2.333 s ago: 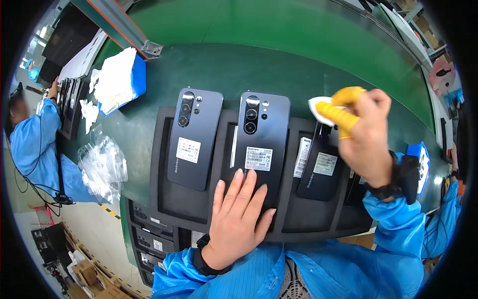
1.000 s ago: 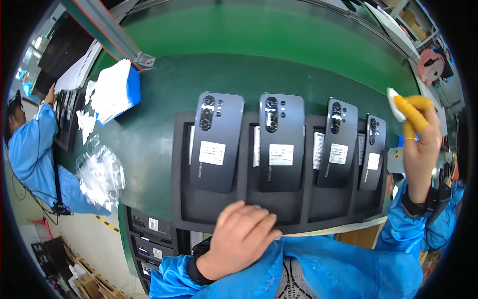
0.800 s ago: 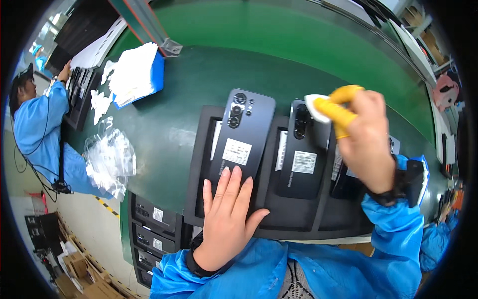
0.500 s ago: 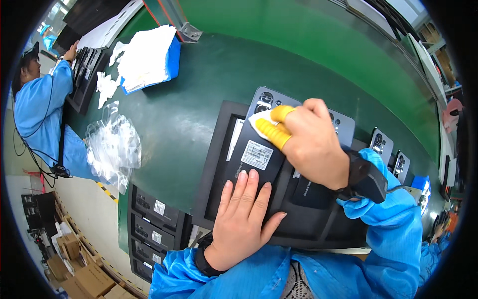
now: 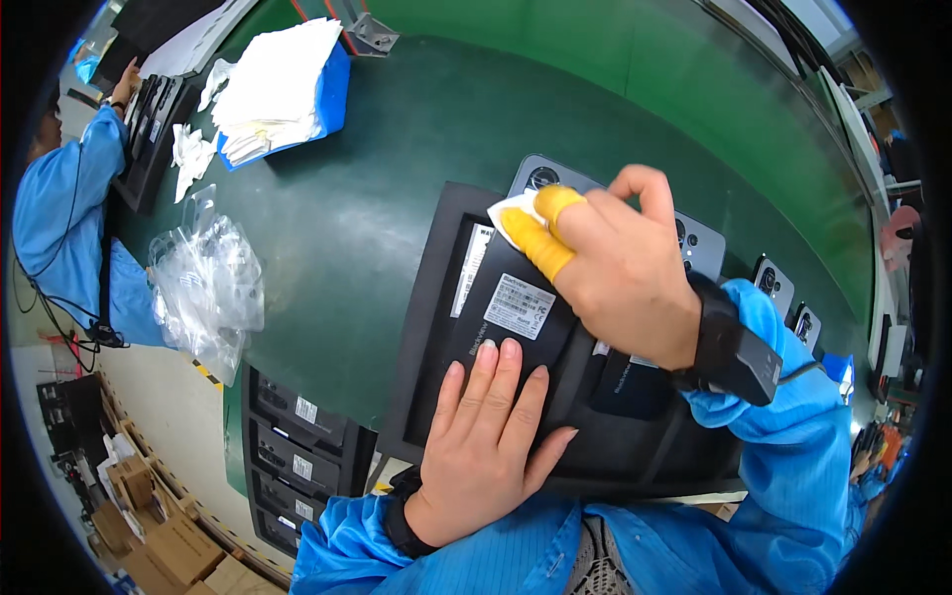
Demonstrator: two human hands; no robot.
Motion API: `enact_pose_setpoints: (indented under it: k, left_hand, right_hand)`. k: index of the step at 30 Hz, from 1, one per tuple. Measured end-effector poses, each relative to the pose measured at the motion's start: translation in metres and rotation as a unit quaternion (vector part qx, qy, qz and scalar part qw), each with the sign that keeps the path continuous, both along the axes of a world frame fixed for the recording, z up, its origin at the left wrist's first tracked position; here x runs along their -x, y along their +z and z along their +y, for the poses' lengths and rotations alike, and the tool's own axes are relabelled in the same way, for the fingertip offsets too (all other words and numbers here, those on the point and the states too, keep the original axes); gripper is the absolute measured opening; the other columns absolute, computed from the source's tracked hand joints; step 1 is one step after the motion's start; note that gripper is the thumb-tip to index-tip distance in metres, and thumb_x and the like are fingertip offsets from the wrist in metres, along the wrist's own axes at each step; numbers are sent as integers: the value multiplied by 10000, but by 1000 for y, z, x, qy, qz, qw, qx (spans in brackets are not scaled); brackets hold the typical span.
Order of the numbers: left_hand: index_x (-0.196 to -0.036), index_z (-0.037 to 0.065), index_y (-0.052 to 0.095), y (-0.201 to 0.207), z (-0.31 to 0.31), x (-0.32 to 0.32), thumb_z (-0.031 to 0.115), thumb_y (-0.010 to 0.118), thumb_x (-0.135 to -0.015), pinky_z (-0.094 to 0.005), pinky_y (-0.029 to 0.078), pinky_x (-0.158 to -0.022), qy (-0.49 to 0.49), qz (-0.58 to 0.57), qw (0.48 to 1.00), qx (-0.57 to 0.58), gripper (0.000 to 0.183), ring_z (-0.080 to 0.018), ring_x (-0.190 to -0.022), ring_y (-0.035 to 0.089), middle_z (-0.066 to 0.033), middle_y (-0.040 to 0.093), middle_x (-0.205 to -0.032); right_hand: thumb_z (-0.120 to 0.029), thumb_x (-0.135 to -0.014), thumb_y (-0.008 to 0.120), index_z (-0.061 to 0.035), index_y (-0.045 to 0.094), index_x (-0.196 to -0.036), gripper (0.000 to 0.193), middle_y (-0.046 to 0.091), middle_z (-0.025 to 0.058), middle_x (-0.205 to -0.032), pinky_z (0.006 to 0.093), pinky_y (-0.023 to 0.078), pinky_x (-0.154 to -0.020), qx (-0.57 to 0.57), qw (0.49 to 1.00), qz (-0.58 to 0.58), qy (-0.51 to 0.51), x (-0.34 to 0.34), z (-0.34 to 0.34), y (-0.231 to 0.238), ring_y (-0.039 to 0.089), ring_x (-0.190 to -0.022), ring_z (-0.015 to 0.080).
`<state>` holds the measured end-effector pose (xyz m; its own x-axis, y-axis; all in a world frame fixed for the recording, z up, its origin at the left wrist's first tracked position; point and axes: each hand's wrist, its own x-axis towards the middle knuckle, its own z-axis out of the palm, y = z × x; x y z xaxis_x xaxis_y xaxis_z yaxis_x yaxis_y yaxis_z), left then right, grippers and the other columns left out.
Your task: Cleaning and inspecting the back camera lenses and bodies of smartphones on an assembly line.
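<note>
A grey smartphone lies back up and slanted on a black foam tray, its camera end reaching past the tray's far edge. A pale label sticks to its dark lower part. My left hand rests flat over the near end of the phone, fingers spread. Yellow finger cots cover two fingertips of my right hand, which pinches a white cloth against the phone just below its cameras. Under my right wrist a second smartphone sits in the same tray, partly hidden.
A blue box holds stacked white cloths at the far left, near clear plastic bags. Black trays of phones stand lower left. Two more phones lie at right. A co-worker in blue handles another tray.
The white cloth in my right hand has moved up and left along the phone, closer to its cameras. My left hand stays on the phone. The whole view has shifted slightly.
</note>
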<state>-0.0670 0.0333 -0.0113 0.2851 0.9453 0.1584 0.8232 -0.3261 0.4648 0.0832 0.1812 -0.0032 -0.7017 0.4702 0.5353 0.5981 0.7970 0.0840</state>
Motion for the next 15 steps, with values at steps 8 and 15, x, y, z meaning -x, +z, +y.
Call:
enact_pose_setpoints:
  k: [8, 15]
  left_hand:
    - [-1210, 26, 636, -2, 0, 0, 355, 742, -774, -480, 308, -1099, 10, -7, 1000, 7, 556, -366, -1291, 488, -247, 525, -1352]
    - [-1204, 32, 641, 0, 0, 1, 350, 744, -776, -475, 307, -1101, 15, -3, 1000, 13, 543, -358, -1291, 492, -241, 530, -1351]
  right_hand:
    - [-107, -736, 672, -77, 729, -846, 128, 600, 36, -886, 375, 366, -794, -21, 997, -27, -69, -14, 28, 19, 585, -750, 174]
    - [1, -685, 676, -102, 748, -1004, 343, 608, 55, -943, 389, 337, -834, 170, 985, -23, 5, -6, 6, 17, 545, -753, 197]
